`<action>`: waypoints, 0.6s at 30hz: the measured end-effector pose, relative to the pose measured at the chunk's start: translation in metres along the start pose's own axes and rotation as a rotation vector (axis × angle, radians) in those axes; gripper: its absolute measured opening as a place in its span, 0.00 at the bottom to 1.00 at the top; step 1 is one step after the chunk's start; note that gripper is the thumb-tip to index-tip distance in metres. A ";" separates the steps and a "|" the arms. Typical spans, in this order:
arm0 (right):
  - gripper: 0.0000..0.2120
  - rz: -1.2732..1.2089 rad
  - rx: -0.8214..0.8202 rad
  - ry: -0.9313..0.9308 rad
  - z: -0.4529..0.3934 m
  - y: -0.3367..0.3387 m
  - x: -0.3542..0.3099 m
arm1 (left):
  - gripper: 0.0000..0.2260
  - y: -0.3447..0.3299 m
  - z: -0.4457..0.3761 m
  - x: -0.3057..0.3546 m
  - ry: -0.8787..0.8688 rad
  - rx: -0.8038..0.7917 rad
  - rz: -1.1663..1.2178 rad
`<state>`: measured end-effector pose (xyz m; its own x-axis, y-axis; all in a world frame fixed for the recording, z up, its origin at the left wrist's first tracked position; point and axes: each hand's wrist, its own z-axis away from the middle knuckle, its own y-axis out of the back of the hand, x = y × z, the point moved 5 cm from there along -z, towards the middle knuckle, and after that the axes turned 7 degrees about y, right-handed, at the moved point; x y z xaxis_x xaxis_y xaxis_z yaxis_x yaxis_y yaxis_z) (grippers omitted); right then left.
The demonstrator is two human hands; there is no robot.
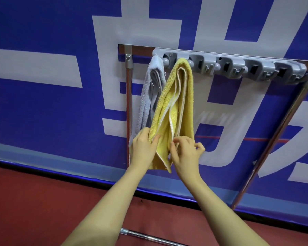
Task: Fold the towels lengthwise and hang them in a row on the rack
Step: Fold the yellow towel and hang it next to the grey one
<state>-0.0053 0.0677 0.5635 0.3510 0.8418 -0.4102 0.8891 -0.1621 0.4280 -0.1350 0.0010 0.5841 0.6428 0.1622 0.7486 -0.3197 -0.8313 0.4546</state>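
A grey rack (238, 65) with a row of clips and hooks is fixed to a metal frame against the blue banner. A folded pale grey towel (150, 96) hangs from its leftmost clip. Beside it, from the second clip, hangs a folded yellow towel (174, 107) with white edging. My left hand (144, 146) grips the yellow towel's lower left edge. My right hand (186, 151) pinches its white-edged layers near the bottom, with the fingers partly curled.
Several clips to the right on the rack hold nothing. The metal frame's posts (274, 142) run down on both sides, and a metal bar (149, 237) lies low near the red floor. The blue and white banner (52, 86) fills the background.
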 end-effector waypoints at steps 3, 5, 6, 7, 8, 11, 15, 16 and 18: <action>0.12 -0.070 -0.076 -0.061 0.008 -0.007 0.010 | 0.12 0.000 -0.004 0.000 -0.061 0.000 -0.088; 0.08 -0.102 -0.092 -0.100 0.011 -0.009 0.012 | 0.12 -0.001 -0.005 -0.001 -0.060 -0.028 -0.064; 0.06 -0.127 -0.091 -0.116 0.011 -0.010 0.010 | 0.12 -0.002 -0.005 -0.002 -0.048 -0.049 -0.025; 0.04 -0.165 -0.082 -0.126 0.011 -0.010 0.006 | 0.11 -0.003 -0.003 -0.004 -0.039 -0.070 0.019; 0.03 -0.197 -0.073 -0.141 0.011 -0.010 0.002 | 0.10 -0.004 0.000 -0.005 -0.033 -0.092 0.057; 0.02 -0.308 -0.088 -0.234 0.014 -0.012 -0.006 | 0.13 -0.008 0.009 -0.015 0.019 -0.125 0.052; 0.06 -0.248 -0.183 -0.262 0.018 -0.023 -0.005 | 0.13 -0.011 0.015 -0.026 0.003 -0.134 -0.097; 0.04 -0.173 -0.202 -0.242 0.018 -0.026 -0.001 | 0.12 -0.011 0.015 -0.028 0.004 -0.131 -0.105; 0.04 -0.041 -0.208 -0.188 0.018 -0.030 0.004 | 0.11 -0.010 0.014 -0.029 -0.023 -0.098 -0.155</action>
<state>-0.0257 0.0663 0.5344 0.3813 0.7321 -0.5645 0.8311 -0.0041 0.5561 -0.1404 -0.0027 0.5509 0.7051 0.2710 0.6553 -0.2811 -0.7416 0.6091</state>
